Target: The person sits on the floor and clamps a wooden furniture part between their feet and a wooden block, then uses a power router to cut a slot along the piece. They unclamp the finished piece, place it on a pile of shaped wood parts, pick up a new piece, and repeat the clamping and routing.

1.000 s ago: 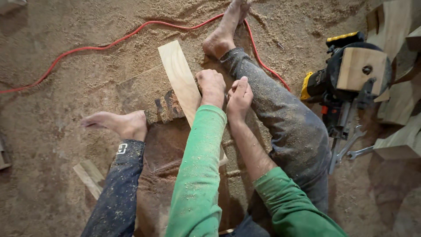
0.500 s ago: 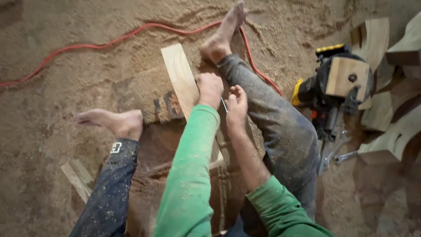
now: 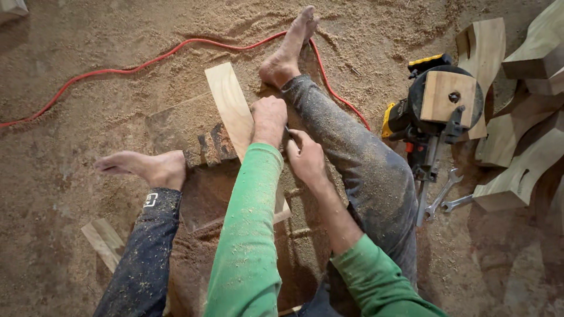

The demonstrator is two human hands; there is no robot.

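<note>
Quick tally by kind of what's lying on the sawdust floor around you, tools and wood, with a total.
Pale flat wooden plank under left hand, right hand beside: 1
Yellow-and-black power tool: 1
Steel spanners: 2
Red cable: 1
Curved carved wooden pieces: at least 4
Small wooden offcut strips: 2
Total: at least 11

Plank (image 3: pixel 229 105) between both feet, power tool (image 3: pixel 437 111) right, cable (image 3: pixel 147 61) behind.
</note>
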